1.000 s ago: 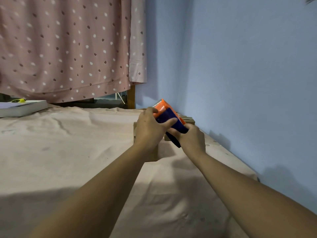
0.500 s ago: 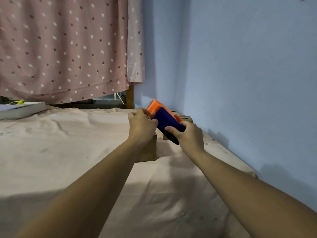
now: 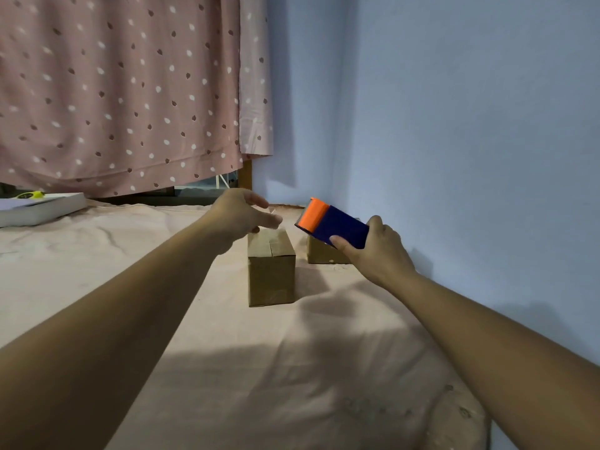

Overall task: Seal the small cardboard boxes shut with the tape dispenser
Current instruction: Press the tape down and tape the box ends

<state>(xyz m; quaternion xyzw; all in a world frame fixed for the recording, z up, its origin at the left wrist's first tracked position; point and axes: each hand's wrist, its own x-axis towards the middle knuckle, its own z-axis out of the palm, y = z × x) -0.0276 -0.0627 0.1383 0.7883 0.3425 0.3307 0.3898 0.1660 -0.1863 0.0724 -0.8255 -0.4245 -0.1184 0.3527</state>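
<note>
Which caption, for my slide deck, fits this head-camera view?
Right hand holds the orange-and-blue tape dispenser while the left hand hovers over the nearer cardboard box.

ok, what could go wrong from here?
The near box sits on wrinkled cloth, not clearly held; it may slide when the tape dispenser in the right hand drags along its seam. Any clear tape at the left hand is too faint to confirm; a loose end could stick to itself.

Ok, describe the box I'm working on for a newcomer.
Find the blue wall at right, then the pink cloth below it. Of two cardboard boxes, it is the nearer box, beneath the left hand, not the farther box behind the tape dispenser.
</note>
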